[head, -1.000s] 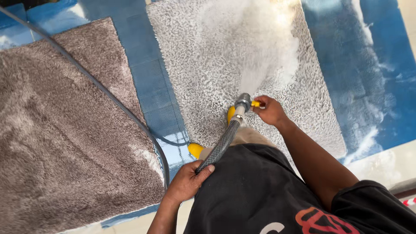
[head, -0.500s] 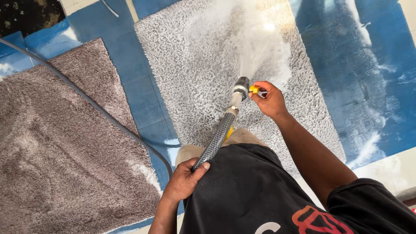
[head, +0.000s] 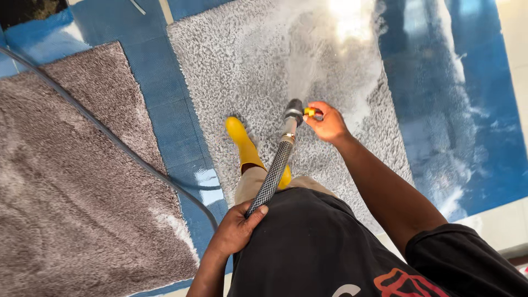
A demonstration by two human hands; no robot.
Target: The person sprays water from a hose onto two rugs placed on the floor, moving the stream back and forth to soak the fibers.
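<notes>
Over the grey rug (head: 242, 66), we clamp the hose (head: 272, 176) in our closed left hand (head: 236, 228) while our right hand (head: 328, 122) pinches the yellow valve (head: 309, 112), sweeping spray evenly.

A black-and-white mesh pattern is shown on the hose (head: 273, 176), and yellow on its valve handle (head: 309, 111) and the boot (head: 242, 143); a grey-white rug (head: 242, 71), a brownish-grey rug (head: 66, 181), a blue sheet (head: 165, 110) and black clothing (head: 313, 247) are seen
</notes>
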